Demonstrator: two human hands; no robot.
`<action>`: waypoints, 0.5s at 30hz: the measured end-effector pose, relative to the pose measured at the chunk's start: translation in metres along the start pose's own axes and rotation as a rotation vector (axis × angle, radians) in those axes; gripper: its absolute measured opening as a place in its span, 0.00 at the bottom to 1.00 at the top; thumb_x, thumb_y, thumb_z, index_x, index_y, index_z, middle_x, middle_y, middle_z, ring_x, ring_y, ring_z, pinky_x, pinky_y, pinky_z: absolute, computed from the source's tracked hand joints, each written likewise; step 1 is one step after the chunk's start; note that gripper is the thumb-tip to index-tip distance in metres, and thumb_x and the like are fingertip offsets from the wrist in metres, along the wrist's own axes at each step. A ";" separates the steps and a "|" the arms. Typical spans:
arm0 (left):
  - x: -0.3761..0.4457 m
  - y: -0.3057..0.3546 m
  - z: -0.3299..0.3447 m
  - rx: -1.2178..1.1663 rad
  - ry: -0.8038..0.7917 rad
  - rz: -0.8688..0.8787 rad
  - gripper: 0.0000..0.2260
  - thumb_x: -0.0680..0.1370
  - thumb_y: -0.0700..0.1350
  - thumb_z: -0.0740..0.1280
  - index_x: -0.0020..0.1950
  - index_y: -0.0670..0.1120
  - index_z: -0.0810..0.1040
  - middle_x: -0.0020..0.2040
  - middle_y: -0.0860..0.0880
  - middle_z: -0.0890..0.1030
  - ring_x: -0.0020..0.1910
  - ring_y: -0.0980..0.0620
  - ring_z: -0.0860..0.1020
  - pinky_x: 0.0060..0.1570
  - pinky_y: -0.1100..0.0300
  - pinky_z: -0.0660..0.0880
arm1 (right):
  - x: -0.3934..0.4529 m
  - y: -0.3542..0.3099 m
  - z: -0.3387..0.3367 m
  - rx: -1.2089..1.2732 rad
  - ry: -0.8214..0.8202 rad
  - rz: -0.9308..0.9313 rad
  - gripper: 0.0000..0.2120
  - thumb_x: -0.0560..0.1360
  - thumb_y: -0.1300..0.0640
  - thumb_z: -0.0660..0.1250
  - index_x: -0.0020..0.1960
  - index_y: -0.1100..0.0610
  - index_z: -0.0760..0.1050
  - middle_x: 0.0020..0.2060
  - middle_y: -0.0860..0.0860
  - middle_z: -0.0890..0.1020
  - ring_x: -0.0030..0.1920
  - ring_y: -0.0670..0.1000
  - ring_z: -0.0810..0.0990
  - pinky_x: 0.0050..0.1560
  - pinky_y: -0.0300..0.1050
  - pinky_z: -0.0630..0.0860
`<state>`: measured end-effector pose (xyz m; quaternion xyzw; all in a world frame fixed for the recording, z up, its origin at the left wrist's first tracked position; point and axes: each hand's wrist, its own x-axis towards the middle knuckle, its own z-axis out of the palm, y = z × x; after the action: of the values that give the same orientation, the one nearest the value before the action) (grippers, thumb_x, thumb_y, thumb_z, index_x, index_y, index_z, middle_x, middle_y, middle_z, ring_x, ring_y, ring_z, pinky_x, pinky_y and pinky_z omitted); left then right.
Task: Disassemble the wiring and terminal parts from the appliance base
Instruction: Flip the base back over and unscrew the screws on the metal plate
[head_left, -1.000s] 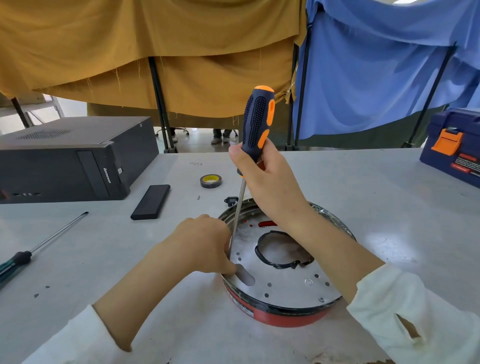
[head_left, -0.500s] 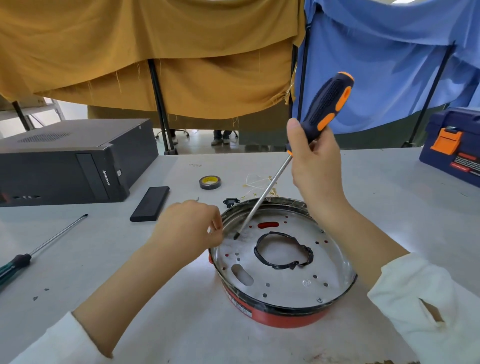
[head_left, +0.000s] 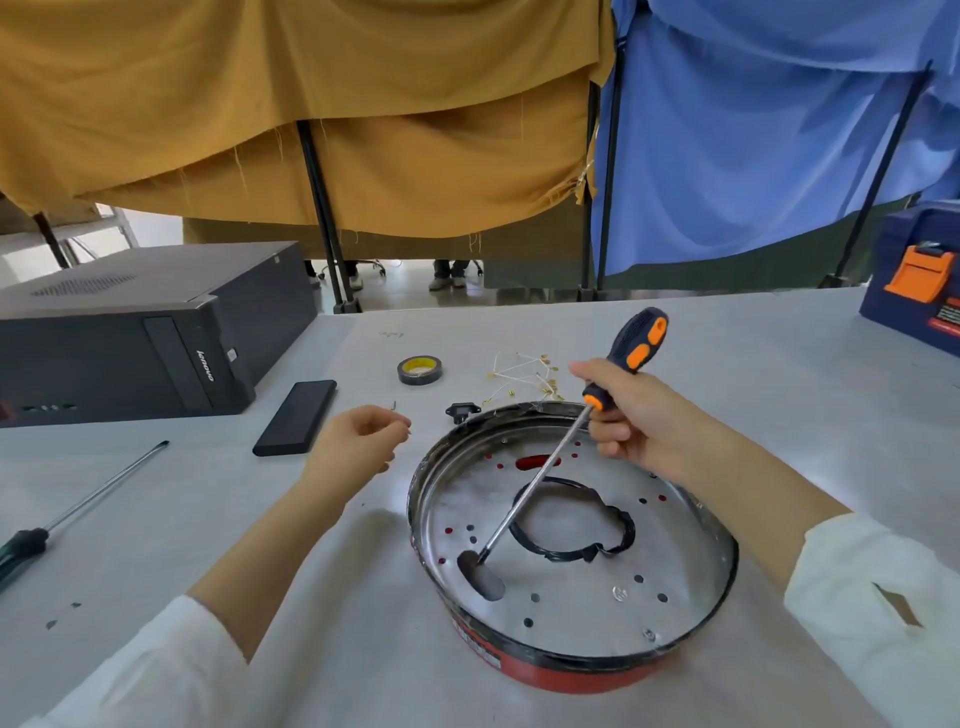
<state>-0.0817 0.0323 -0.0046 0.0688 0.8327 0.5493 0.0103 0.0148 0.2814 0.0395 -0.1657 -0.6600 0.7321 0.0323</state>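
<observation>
Screwdriver (head_left: 550, 457) lowered since earlier frame: shaft now slants down-left, tip at oblong slot (head_left: 480, 574) in metal plate; previously tip near plate's upper edge. Left hand (head_left: 358, 441) shifted left, off rim. Right hand (head_left: 631, 415) grips screwdriver handle, centre-right of frame. Left hand fingers curled, pinching something small; item too small to identify. Appliance base (head_left: 571, 660), round, red-walled, lower centre on surface (head_left: 208, 519). Loose wiring (head_left: 524, 376), tape roll (head_left: 419, 370) above base. Second screwdriver (head_left: 78, 512) at left.
</observation>
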 end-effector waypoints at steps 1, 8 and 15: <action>0.007 -0.002 0.004 0.011 0.006 -0.016 0.04 0.75 0.43 0.66 0.44 0.48 0.81 0.43 0.50 0.82 0.38 0.52 0.78 0.45 0.58 0.78 | 0.003 0.004 0.001 -0.006 -0.019 0.033 0.17 0.74 0.49 0.68 0.32 0.55 0.66 0.23 0.47 0.62 0.22 0.46 0.59 0.22 0.37 0.63; 0.042 -0.011 0.032 0.192 0.014 0.051 0.05 0.74 0.44 0.71 0.43 0.45 0.77 0.39 0.50 0.82 0.35 0.56 0.77 0.33 0.67 0.74 | 0.017 0.023 0.003 0.011 -0.098 0.150 0.16 0.73 0.46 0.70 0.36 0.55 0.68 0.21 0.47 0.64 0.21 0.46 0.62 0.28 0.38 0.74; 0.064 -0.028 0.046 0.287 0.050 0.079 0.01 0.75 0.44 0.69 0.44 0.48 0.79 0.37 0.54 0.78 0.35 0.57 0.75 0.35 0.65 0.69 | 0.025 0.038 0.005 0.070 0.010 0.131 0.13 0.74 0.49 0.69 0.41 0.56 0.69 0.20 0.47 0.65 0.19 0.45 0.62 0.34 0.45 0.81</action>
<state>-0.1438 0.0720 -0.0445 0.0885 0.8992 0.4263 -0.0422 -0.0039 0.2784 -0.0023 -0.2111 -0.6214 0.7545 -0.0065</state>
